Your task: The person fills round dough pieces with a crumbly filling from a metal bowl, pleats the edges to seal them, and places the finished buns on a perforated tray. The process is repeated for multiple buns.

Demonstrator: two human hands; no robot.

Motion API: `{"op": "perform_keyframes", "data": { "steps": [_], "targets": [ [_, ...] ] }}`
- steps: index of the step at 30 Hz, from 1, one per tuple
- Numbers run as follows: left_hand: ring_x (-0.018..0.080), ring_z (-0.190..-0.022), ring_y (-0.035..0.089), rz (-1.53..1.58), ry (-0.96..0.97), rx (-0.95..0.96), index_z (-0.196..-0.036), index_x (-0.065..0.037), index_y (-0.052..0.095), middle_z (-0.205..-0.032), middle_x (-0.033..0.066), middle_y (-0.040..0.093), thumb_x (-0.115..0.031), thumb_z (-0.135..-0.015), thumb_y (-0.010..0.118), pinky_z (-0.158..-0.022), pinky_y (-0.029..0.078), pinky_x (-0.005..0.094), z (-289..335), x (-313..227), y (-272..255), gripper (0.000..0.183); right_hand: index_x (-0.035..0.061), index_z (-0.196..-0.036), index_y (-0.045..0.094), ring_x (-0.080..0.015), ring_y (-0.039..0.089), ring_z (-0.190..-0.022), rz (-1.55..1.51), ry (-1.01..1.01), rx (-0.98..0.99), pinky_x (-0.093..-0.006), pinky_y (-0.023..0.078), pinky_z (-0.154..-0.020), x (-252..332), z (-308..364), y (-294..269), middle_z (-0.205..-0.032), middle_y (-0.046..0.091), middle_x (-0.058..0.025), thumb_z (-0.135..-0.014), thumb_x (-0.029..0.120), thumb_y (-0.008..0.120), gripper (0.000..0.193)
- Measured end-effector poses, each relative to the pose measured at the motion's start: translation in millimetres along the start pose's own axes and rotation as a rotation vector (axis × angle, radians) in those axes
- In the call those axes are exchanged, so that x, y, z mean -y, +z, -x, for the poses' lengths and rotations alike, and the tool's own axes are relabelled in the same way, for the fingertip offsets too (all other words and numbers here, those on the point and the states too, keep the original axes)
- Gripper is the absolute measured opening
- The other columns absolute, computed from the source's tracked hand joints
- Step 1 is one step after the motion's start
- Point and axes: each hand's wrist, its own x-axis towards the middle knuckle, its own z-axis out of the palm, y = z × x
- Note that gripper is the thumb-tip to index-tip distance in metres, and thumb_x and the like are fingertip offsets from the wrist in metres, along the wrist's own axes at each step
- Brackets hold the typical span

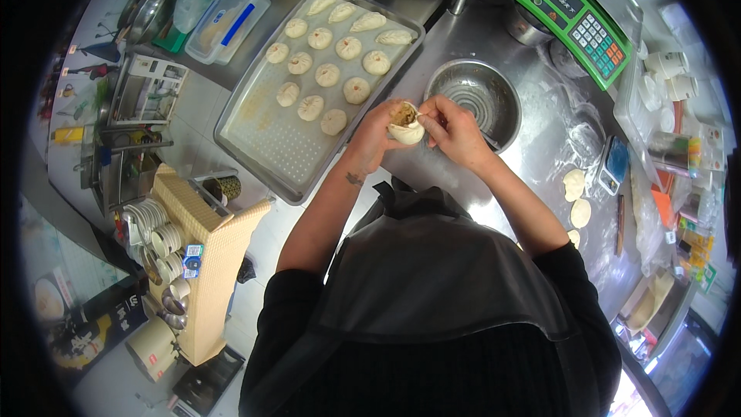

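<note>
In my left hand (372, 137) rests a partly closed bun (407, 133), its white dough cupped around a brownish filling that shows at the top. The fingers of my right hand (455, 130) pinch the dough's rim on the bun's right side. Just beyond my right hand stands a round steel bowl (505, 100) with ridged rings inside and some residue. To the left lies a perforated metal tray (258, 139) bearing rows of pleated round buns (327, 75) and several longer, leaf-shaped ones (368, 22) at its far end.
Flattened dough rounds (580, 213) lie on the floured steel table at right, beside a rolling pin (620, 225) and a small scale (614, 164). A green electronic scale (559, 11) stands at the far right. Lidded plastic boxes (228, 23) sit beyond the tray; stacked bowls (164, 239) stand at left.
</note>
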Motion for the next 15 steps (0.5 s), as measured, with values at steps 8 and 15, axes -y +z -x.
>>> {"op": "perform_keyframes", "data": {
  "steps": [8,15],
  "targets": [
    [0.0149,-0.097,0.065,-0.154,0.183,-0.037,-0.127,-0.002,0.060,-0.113,0.0076,0.064,-0.025,-0.101,0.057,-0.075,0.059,0.0313,3,11,11,0.035,0.0015,-0.093,0.062,-0.0201,0.057,-0.067,0.087,-0.228,-0.121,-0.0337,0.047,-0.062,-11,-2,1,-0.081,0.055,-0.0093,-0.085,0.001,0.069,0.010],
    [0.0128,-0.095,0.063,-0.284,0.237,-0.026,-0.124,-0.001,0.061,-0.108,0.0059,0.065,-0.018,-0.100,0.056,-0.075,0.057,0.0292,0,13,9,0.029,0.0011,-0.095,0.063,-0.0272,0.060,-0.071,0.163,-0.218,-0.101,-0.0359,0.049,-0.064,-8,-3,1,-0.084,0.059,-0.0123,-0.087,0.004,0.069,0.010]
  ]
}}
